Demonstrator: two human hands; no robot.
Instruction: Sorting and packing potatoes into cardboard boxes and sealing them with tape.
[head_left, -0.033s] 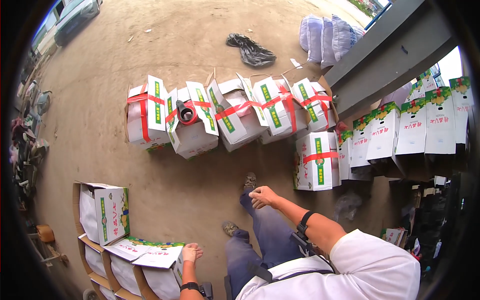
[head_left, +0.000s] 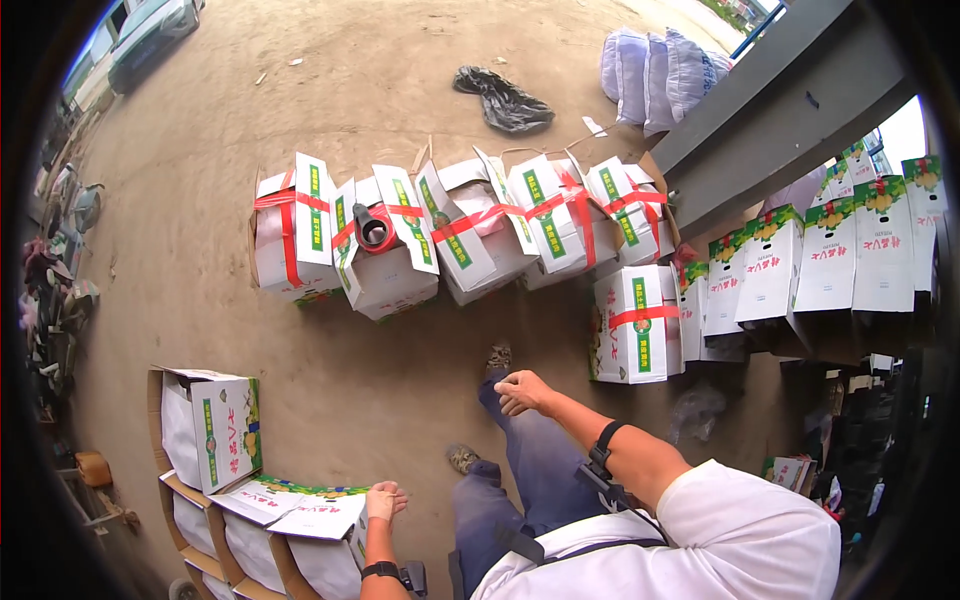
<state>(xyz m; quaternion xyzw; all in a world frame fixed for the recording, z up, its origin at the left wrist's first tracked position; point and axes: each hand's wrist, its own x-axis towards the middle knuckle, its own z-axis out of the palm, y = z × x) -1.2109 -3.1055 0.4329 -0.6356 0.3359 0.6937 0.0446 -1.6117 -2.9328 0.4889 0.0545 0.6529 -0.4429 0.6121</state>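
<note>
Head fisheye, looking steeply down at dirt ground (head_left: 330, 90), wide view.
</note>
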